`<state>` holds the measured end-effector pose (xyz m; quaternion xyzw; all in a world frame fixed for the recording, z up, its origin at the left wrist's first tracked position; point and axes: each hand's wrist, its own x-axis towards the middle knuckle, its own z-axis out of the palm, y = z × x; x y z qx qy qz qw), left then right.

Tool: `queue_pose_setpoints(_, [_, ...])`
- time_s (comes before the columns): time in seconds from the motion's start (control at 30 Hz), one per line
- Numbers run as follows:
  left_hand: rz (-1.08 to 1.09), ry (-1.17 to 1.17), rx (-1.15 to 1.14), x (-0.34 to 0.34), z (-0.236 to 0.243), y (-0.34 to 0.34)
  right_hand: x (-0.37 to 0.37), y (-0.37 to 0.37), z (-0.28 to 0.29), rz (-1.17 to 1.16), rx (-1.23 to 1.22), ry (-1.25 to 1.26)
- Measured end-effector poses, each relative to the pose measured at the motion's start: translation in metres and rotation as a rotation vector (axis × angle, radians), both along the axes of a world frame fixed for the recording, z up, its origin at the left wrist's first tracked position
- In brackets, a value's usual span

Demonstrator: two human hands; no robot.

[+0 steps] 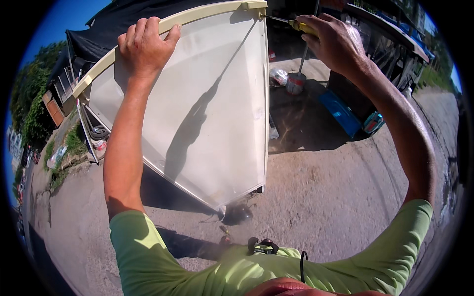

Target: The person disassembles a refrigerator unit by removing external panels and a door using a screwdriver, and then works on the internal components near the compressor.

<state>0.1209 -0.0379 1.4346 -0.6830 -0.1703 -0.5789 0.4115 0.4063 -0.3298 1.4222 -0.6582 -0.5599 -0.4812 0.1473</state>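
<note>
In front of me stands a tall cream-white panelled thing (222, 123), like an appliance cabinet, with a raised cream trim strip (207, 11) along its top edge. My left hand (145, 49) is closed over that strip on the left, fingers hooked over the far side and thumb on the near side. High on the right, my right hand (340, 43) grips the yellow handle of a screwdriver (305, 27). Its thin shaft points left, and the tip meets the trim's right corner. The shadow of my arm and the screwdriver falls across the panel.
Concrete ground (316, 197) surrounds the cabinet. Behind it to the right are a paint-type bucket (295, 84) with a pole, a blue tray-like piece (340, 112) and a dark stall (390, 54). A dark tarp (94, 44) hangs at the back left.
</note>
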Motion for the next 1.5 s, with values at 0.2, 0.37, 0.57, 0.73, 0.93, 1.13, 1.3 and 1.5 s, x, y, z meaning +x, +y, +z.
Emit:
queue_pose_setpoints(0.2, [0.017, 0.009, -0.005, -0.002, 0.0, -0.003, -0.004, -0.006, 0.0, 0.495, 0.165, 1.142])
queue_pose_setpoints(0.37, [0.025, 0.011, -0.004, -0.003, -0.001, -0.003, -0.012, -0.019, 0.007, 0.276, -0.008, 1.181])
queue_pose_setpoints(0.57, [0.101, 0.036, -0.086, -0.004, 0.0, -0.006, 0.014, -0.017, -0.007, 0.061, 0.016, -0.264])
queue_pose_setpoints(0.73, [0.039, 0.009, -0.013, -0.002, 0.0, -0.005, -0.004, -0.012, -0.008, 0.071, 0.052, 0.113])
queue_pose_setpoints(0.93, [0.032, 0.016, -0.008, -0.003, 0.001, -0.005, -0.007, -0.016, -0.006, -0.019, 0.033, 0.108])
queue_pose_setpoints(1.13, [0.042, 0.011, -0.03, 0.0, 0.0, -0.009, -0.001, -0.011, -0.004, 0.141, 0.16, -0.284])
queue_pose_setpoints(1.3, [0.042, 0.001, -0.018, -0.002, 0.002, -0.008, -0.017, -0.009, -0.009, 0.168, 0.28, 0.15])
queue_pose_setpoints(1.5, [0.038, 0.002, -0.033, 0.0, 0.002, -0.016, -0.008, -0.017, 0.002, 0.023, 0.015, 0.305])
